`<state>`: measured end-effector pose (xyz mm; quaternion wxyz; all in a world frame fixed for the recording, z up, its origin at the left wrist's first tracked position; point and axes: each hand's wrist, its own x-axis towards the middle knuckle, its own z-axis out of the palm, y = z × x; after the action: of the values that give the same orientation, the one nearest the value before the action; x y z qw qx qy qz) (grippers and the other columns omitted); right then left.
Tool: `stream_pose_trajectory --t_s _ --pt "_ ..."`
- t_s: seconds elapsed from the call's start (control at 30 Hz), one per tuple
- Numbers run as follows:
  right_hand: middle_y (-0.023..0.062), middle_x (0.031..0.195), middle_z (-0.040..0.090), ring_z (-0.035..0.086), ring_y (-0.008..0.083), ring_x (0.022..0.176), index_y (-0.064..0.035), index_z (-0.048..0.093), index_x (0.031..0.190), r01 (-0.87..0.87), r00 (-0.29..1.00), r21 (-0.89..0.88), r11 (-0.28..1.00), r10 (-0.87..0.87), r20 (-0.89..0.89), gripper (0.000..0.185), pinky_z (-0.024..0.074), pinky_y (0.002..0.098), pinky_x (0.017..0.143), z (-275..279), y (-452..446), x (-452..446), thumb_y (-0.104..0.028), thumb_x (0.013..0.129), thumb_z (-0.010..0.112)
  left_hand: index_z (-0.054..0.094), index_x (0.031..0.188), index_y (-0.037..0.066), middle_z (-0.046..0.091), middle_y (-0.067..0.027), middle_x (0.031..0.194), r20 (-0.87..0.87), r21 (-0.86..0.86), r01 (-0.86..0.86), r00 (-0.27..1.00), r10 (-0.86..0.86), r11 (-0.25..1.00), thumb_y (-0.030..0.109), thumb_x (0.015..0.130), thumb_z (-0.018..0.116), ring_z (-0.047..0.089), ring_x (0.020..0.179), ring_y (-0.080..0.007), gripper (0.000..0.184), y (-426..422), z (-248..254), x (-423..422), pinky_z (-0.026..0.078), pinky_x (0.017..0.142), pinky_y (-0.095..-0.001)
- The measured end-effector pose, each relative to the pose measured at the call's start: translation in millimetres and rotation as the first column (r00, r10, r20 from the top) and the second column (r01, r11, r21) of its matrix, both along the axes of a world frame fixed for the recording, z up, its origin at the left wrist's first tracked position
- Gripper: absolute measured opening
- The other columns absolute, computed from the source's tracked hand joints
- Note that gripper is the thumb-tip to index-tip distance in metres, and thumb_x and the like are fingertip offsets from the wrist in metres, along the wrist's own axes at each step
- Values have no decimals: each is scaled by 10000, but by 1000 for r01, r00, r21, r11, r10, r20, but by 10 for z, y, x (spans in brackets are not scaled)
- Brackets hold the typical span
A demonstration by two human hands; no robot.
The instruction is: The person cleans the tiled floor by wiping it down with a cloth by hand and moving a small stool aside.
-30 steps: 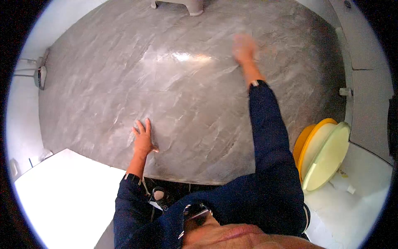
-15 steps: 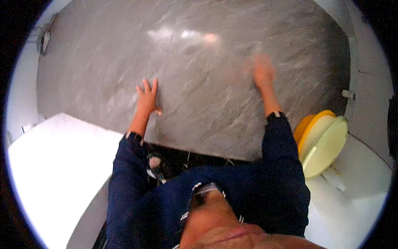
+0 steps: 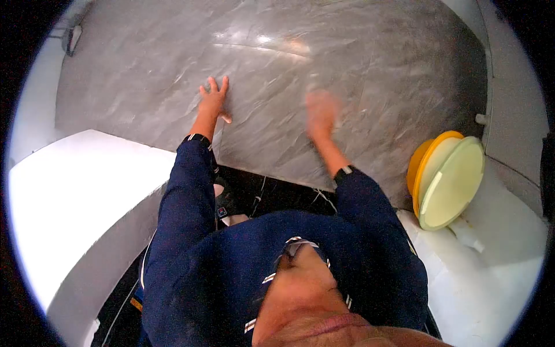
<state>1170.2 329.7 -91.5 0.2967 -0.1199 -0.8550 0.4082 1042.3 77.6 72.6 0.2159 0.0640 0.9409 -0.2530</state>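
Note:
My left hand (image 3: 214, 102) rests on the grey marbled surface (image 3: 266, 115) with its fingers spread and nothing in it. To the right, my right hand (image 3: 322, 114) is over the same surface and smeared by motion. Its fingers cannot be made out, and whether anything lies under it is hidden. Pale veins run across the grey surface, and a bright reflection shows near its far part.
At the right, a yellow basin (image 3: 413, 168) and a pale green one (image 3: 454, 184) lean together on their sides. A bright white surface (image 3: 87, 168) is at the left. White walls border the grey surface, and a dark floor (image 3: 272, 191) shows near my body.
The view has shifted, so the near edge and my left hand appear higher. My right hand has swept left over the surface since half a second ago. The stool-like object at the top has left view.

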Motion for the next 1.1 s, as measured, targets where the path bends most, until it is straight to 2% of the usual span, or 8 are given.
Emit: stream_pose_trajectory --t_s 0.2,0.43,0.6,0.8,0.87,0.97,1.07,1.1 --pt "116 1187 589 534 282 1136 -100 585 1105 -638 724 289 714 684 -90 299 425 415 928 267 -529 1211 -110 807 556 158 1463 227 133 -183 1513 -114 143 119 988 -103 983 106 623 804 205 1335 -485 1066 -374 -353 207 386 1024 -482" --pt "151 1239 530 475 325 1156 -99 570 1180 -176 788 127 976 63 612 331 360 461 962 -167 1221 797 -123 853 521 350 1382 155 283 -154 1461 -262 159 262 941 -215 952 1 797 554 323 1271 -479 639 -464 -274 298 413 989 -469" --pt "136 1260 525 435 315 1217 -55 524 1221 300 802 490 819 -494 335 345 366 464 955 -698 1578 1542 -143 888 500 368 1361 152 322 -149 1431 -285 194 299 929 -238 934 5 791 554 354 1247 -477 617 -365 -471 263 417 983 -465" --pt "157 1158 569 514 304 1101 -26 578 1115 101 909 -446 890 100 405 251 381 409 977 -259 330 1103 -105 916 449 341 1380 162 335 -138 1427 -265 140 250 942 -207 958 55 782 594 328 1281 -447 658 -619 -529 -18 398 1003 -456" --pt "139 1170 585 540 293 1090 -41 567 1161 -237 961 -87 968 247 127 290 392 385 977 -295 73 1173 -137 907 466 322 1387 124 312 -172 1437 -217 95 234 954 -209 968 61 772 610 314 1296 -437 682 -506 -491 127 355 1041 -445" --pt "129 1185 589 554 298 1086 -54 557 1193 -373 925 -224 900 378 -22 318 400 382 975 -195 16 1102 -129 898 466 295 1395 66 276 -232 1443 -137 105 137 983 -122 985 55 759 622 303 1310 -427 715 -345 -244 463 294 1086 -427" --pt "158 1216 564 543 323 1099 -41 544 1203 0 928 -519 855 194 318 353 417 394 957 14 664 911 -32 863 450 281 1395 34 259 -258 1444 -113 154 173 981 -157 973 55 756 628 303 1313 -424 727 -394 -249 416 274 1099 -417" --pt "171 1211 559 532 320 1110 -33 541 1196 -34 988 -229 973 67 139 355 407 391 963 -52 1040 950 -30 851 454 279 1394 28 256 -260 1445 -116 170 210 975 -192 963 57 756 630 303 1313 -424 729 -437 -285 348 274 1099 -416"
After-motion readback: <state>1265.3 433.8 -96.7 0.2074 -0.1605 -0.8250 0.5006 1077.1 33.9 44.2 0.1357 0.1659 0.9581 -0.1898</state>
